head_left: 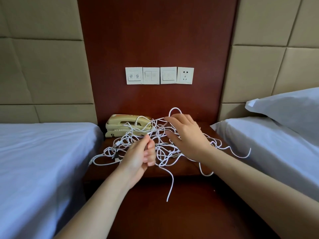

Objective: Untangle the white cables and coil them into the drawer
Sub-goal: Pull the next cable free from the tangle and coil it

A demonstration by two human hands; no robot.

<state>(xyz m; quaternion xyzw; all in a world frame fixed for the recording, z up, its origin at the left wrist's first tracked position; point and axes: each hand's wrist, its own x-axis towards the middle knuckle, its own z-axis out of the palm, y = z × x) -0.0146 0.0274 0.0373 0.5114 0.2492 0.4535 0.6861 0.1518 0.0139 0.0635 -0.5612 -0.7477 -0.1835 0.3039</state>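
Note:
A tangle of white cables (162,152) lies spread over the dark wooden nightstand (181,168), with loose ends hanging over its front and right edges. My left hand (139,156) pinches one strand between thumb and forefinger above the left part of the tangle. Over the right part, my right hand (186,135) holds a raised loop of cable at its fingertips, fingers spread. The nightstand front below shows no open drawer.
A beige telephone (127,125) sits at the back left of the nightstand, with some cable draped over it. Beds with pale blue sheets (43,161) flank both sides, and a pillow (284,109) is on the right one. Switches and a socket (159,75) are on the wall panel.

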